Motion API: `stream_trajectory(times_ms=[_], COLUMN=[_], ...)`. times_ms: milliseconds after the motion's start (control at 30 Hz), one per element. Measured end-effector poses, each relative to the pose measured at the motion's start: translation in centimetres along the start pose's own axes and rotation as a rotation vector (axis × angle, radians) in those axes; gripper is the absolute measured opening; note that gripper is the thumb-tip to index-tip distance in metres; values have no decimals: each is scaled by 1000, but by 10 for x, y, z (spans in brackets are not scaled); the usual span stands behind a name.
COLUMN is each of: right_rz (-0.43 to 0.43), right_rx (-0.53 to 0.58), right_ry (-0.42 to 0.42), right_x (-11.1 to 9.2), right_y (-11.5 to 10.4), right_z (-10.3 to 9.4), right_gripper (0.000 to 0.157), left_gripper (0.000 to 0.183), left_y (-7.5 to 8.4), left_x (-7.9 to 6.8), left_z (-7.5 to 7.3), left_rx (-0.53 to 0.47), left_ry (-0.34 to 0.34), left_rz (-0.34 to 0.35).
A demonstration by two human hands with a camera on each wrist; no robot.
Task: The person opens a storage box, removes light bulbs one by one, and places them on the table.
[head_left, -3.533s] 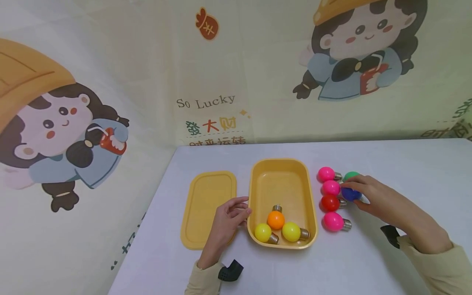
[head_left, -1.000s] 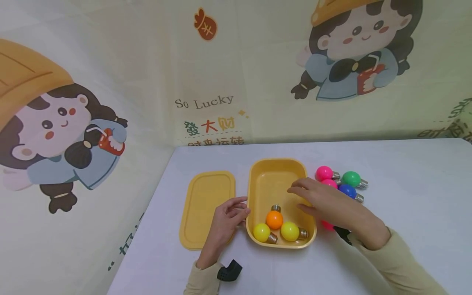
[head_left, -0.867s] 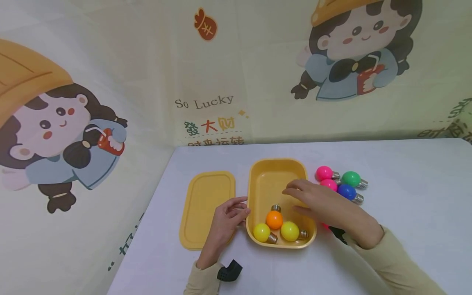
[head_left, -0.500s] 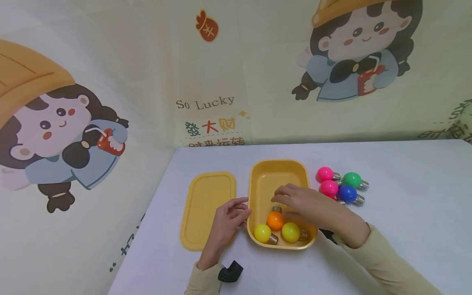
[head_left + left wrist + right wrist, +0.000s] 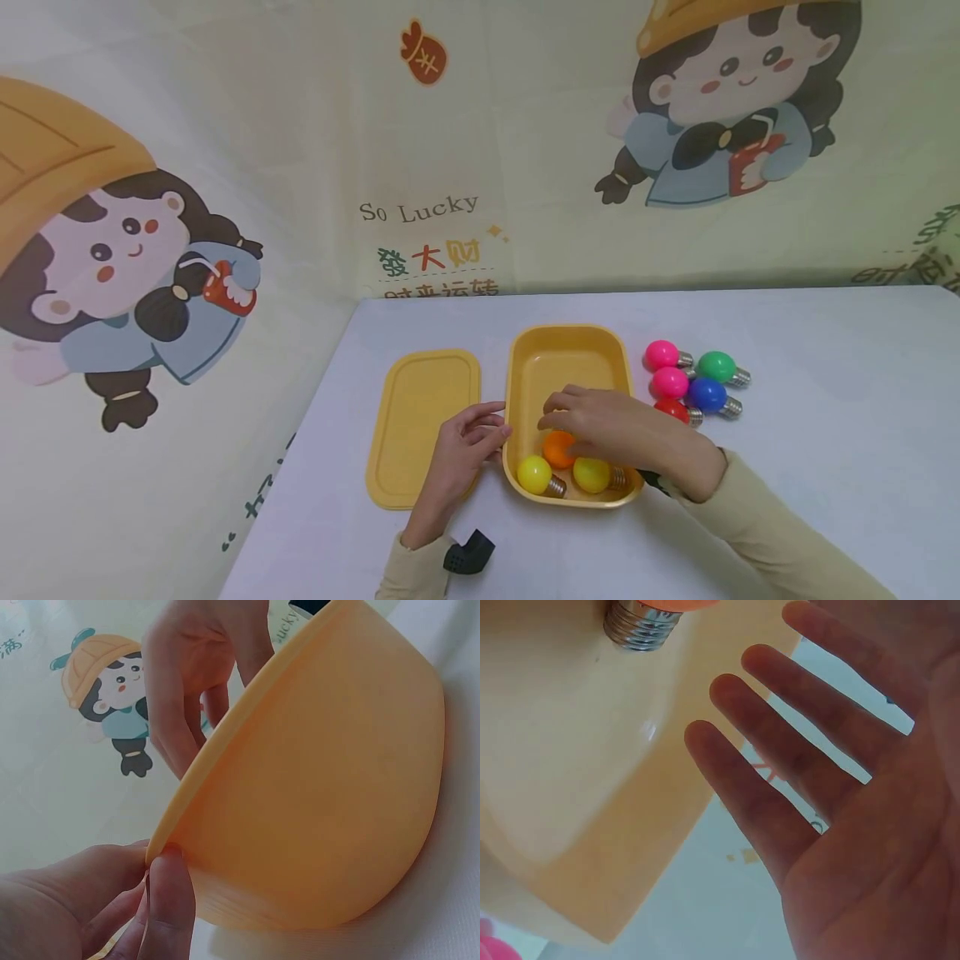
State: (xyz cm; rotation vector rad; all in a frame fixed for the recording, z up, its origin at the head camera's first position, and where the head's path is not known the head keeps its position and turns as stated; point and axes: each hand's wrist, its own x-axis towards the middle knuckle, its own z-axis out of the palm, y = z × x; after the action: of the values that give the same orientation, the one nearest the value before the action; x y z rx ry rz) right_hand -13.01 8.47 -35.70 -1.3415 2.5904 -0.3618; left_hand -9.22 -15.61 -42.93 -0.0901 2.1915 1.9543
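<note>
A yellow plastic box point(image 5: 570, 358) holds an orange light bulb point(image 5: 558, 447) and two yellow light bulbs, one at the left point(image 5: 534, 473), one at the right point(image 5: 592, 476). My left hand point(image 5: 467, 437) pinches the box's left rim between thumb and fingers, plainest in the left wrist view. My right hand point(image 5: 607, 425) hovers inside the box above the orange bulb, partly covering it. In the right wrist view its fingers point(image 5: 750, 795) are spread and hold nothing; the orange bulb's metal screw base point(image 5: 641, 626) shows at the top.
Right of the box lie two pink bulbs point(image 5: 669, 383), a red bulb point(image 5: 672, 409), a green bulb point(image 5: 716, 365) and a blue bulb point(image 5: 707, 394) on the white tabletop. A flat yellow lid point(image 5: 423, 429) lies to the left. Printed cloth hangs behind and at the left.
My right hand has left the blue bulb, moved left over the box's right rim and come down over the orange bulb. The blue bulb stays on the table; my left hand keeps its place.
</note>
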Motion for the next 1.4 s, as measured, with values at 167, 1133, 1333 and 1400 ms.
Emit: stream_trajectory(times_ms=[167, 1133, 1333, 1400], right_rz=[11, 135, 109, 109], right_rx=[14, 39, 25, 28], right_ry=[-30, -163, -153, -153], right_x=[4, 19, 20, 19], right_y=[0, -4, -4, -5], right_z=[2, 15, 12, 10], right_gripper=[34, 22, 22, 24], left_gripper=[42, 41, 42, 42], left_y=[-1, 1, 0, 0], left_x=[0, -2, -3, -3], left_z=[0, 6, 4, 4], left_rx=[-3, 1, -8, -9], left_ry=[1, -4, -8, -4], left_rz=[-4, 11, 17, 13])
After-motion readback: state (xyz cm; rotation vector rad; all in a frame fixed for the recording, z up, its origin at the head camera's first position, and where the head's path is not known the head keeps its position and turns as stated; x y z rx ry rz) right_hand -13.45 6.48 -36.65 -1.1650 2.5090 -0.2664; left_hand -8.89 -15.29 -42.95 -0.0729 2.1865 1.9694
